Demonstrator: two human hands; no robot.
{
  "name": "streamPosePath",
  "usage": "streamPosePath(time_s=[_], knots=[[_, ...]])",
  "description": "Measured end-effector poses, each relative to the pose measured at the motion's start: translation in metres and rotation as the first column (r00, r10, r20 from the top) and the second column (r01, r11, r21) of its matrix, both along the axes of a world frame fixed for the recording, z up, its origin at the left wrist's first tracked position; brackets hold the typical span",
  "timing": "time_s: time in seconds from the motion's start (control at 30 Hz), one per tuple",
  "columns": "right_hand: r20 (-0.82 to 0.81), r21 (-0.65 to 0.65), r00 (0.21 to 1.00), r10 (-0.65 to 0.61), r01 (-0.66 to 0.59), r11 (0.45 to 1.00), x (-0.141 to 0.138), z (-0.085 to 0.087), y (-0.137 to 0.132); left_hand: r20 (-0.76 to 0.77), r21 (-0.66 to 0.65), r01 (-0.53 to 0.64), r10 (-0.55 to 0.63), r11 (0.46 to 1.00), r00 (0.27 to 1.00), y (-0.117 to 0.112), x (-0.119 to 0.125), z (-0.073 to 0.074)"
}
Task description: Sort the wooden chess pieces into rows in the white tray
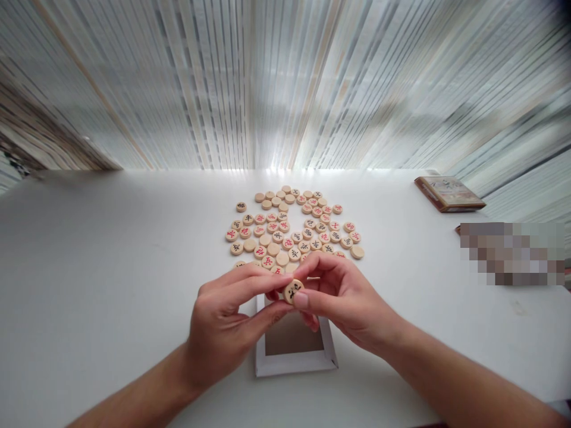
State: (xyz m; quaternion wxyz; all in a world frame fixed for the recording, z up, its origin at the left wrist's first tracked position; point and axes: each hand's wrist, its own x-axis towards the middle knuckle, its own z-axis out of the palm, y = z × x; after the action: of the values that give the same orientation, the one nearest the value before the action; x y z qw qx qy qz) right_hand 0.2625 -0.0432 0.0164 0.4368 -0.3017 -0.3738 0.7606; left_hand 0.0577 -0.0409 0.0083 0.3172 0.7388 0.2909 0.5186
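My left hand [227, 321] and my right hand [343, 297] meet above the near part of a white table [111, 249]. Together their fingertips pinch one round wooden disc [293, 290] with a black character on its face. Both hands are closed on it. Just beyond my hands lies a spread of several round wooden pieces [294, 229], some marked in red, some in black, some showing a blank side. Under my hands sits a shallow white cardboard tray [292, 356] with a brown bottom, partly hidden by my fingers.
A flat brown box [449, 194] lies at the table's far right. Nearer on the right is a blurred-out patch [513, 252]. Pale striped curtains [285, 83] hang behind the table.
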Motion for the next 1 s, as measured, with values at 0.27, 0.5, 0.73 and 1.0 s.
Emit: streamPosePath(time_s=[0.27,0.5,0.73,1.0], knots=[[-0.015,-0.100,1.000,-0.004,0.003,0.995,-0.0047,-0.0004,-0.0034,-0.019,0.044,0.034,-0.033,0.998,0.999,-0.0016,0.0016,0.0012],[-0.001,-0.092,0.999,-0.037,0.036,0.995,-0.0036,0.0030,-0.0023,-0.018,0.015,0.035,-0.035,0.999,0.999,-0.0016,0.0024,0.0019],[-0.032,-0.004,0.999,-0.010,0.010,1.000,-0.0025,0.0024,-0.0018,-0.005,-0.017,0.036,-0.036,0.999,0.999,-0.0018,0.0015,0.0009],[-0.076,0.070,0.997,0.009,-0.003,0.998,-0.0007,0.0009,-0.0018,0.009,-0.053,0.044,-0.043,0.998,0.999,-0.0029,0.0003,0.0004]])
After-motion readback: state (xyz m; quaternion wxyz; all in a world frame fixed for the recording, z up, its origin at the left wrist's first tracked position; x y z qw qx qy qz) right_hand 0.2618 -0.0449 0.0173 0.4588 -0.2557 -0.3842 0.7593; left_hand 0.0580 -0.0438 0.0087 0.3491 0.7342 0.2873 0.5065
